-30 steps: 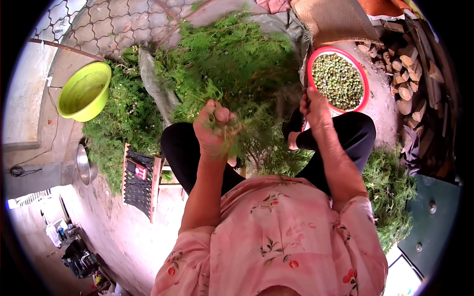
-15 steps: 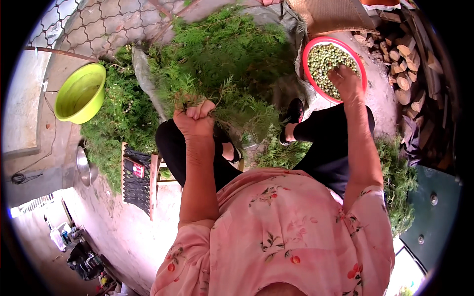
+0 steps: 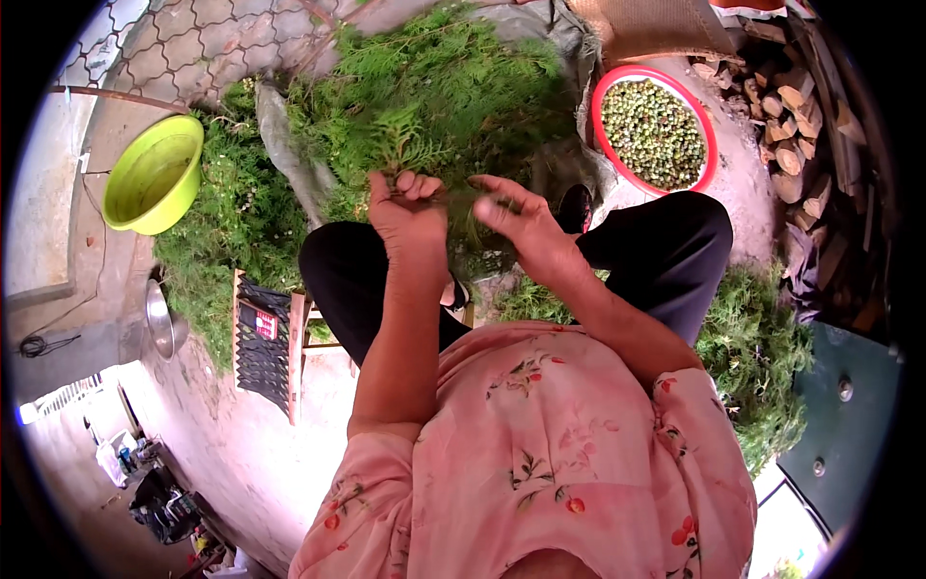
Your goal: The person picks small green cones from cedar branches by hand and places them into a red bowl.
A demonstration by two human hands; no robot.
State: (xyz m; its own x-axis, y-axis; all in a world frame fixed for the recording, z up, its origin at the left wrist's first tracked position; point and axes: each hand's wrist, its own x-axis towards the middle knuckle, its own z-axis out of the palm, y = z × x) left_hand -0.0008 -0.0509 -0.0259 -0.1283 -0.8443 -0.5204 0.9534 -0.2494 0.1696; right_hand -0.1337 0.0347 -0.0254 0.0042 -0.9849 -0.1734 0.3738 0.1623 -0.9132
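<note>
My left hand [image 3: 410, 207] is closed around a green feathery sprig [image 3: 397, 135], its leaves sticking up above the fingers. Just to the right, my right hand [image 3: 511, 217] is slightly blurred, with thumb and fingers apart, close to dark foliage; I see nothing clearly in it. Beyond both hands lies a heap of cut evergreen branches [image 3: 434, 68] on a grey sheet [image 3: 280, 121]. A red-rimmed basin [image 3: 702, 111] full of small green round pieces stands to the upper right, beyond my right knee.
A yellow-green tub [image 3: 149, 179] and a steel bowl [image 3: 159, 323] are at the left, beside more branches [image 3: 212, 280] and a strap-seat wooden chair [image 3: 265, 347]. Stacked firewood [image 3: 791, 150], a woven mat [image 3: 646, 29] and a dark green panel [image 3: 830, 425] are at the right.
My right hand went out over the red-rimmed basin and has come back leftward beside my left hand. My left hand, still holding greenery, has moved slightly up.
</note>
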